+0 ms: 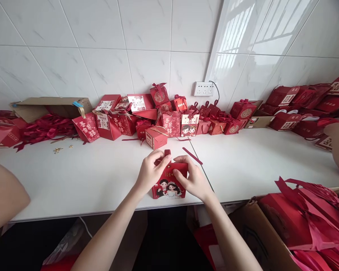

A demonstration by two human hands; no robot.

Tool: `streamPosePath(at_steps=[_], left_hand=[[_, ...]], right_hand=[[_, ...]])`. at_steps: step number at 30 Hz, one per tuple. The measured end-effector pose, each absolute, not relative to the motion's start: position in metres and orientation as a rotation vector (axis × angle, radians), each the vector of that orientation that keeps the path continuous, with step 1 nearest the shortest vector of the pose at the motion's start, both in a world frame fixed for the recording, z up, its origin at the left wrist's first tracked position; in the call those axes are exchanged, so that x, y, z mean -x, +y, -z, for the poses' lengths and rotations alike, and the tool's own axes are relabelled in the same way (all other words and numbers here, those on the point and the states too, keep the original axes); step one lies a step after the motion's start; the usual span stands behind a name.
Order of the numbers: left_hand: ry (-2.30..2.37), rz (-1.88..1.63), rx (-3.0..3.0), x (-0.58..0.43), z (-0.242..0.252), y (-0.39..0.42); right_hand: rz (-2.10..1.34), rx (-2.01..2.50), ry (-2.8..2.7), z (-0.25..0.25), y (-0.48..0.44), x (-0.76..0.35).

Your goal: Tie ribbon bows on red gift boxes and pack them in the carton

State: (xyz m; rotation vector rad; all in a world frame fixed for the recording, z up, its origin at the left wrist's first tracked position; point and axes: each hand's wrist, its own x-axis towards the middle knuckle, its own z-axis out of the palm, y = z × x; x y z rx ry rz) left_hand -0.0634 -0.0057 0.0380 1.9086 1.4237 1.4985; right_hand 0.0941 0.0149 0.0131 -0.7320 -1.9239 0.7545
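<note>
Red box (169, 192) stands at the table (98, 180)'s near edge, 6 o'clock from the row of boxes (171, 124), with 2 cartoon figures on its front. Your left hand (154, 169), at its 11 o'clock, is closed to a pinch on the strap (167, 152) up top. Your right hand (192, 180), at 2 o'clock, is half curled round the upper corner, thumb on the front; far fingertips hidden, can't tell how firm. Looks like thin card: probably light, stiff along folds, easy to dent mid-panel, a bit slick. Strap likely limp. Best hold: folded edges at 3 and 9 o'clock, light squeeze.
</note>
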Motion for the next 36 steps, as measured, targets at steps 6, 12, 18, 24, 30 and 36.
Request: streamPosePath(at_steps=[6,12,18,24,30,36], left_hand=[[1.429,-1.639,-1.929,0.056,-0.031,-0.007],[1.485,-1.696,-1.955,0.054,-0.027,-0.006],[1.46,-1.716,-1.949,0.053,-0.028,-0.004],[1.181,-1.622,-1.888,0.064,-0.023,-0.007],[1.112,-1.562,-1.907,0.076,-0.012,-0.014],[1.354,-1.586,-1.909,0.069,-0.011,-0.015]], right_hand=[[-0.221,0.531,-1.859,-0.01,0.009,-0.085],[0.013,0.547,-1.992,-0.003,0.015,-0.09],[-0.09,0.548,-1.92,0.001,0.016,-0.09],[-0.43,0.625,-1.838,0.003,0.014,-0.086],[-0.53,0.604,-1.81,0.004,0.011,-0.085],[-0.58,0.658,-1.71,0.003,0.011,-0.077]])
